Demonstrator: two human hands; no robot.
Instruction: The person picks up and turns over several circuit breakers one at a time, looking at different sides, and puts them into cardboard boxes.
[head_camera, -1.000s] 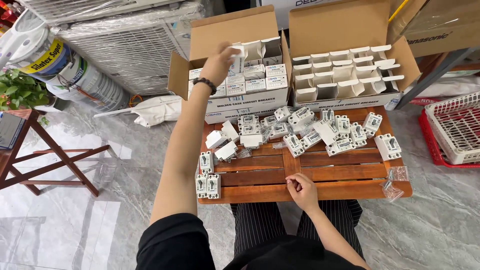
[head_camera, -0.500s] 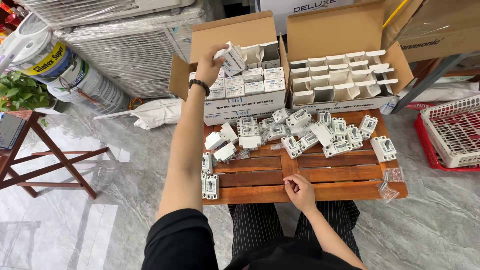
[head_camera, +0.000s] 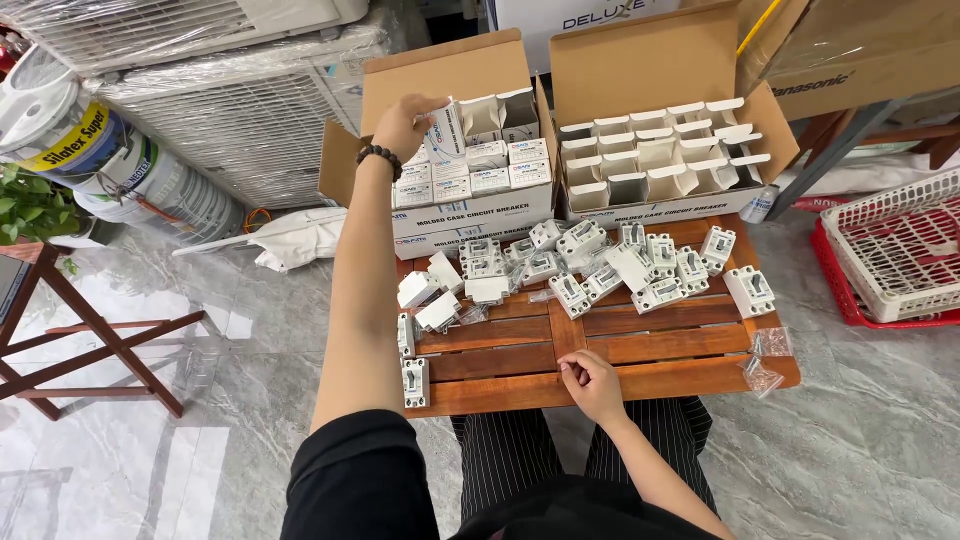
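My left hand (head_camera: 400, 125), arm stretched out, closes its fingers round a small white carton (head_camera: 447, 128), held upright over the left cardboard box (head_camera: 450, 70), whose rows of similar cartons stand packed on end. My right hand (head_camera: 592, 385) rests loosely curled on the slatted wooden table (head_camera: 640, 350), near its front edge, fingertips down; whether it pinches anything I cannot tell. White circuit breakers (head_camera: 600, 262) lie heaped between both boxes and my hands, within reach. The right box (head_camera: 660, 60) holds opened cartons, flaps up.
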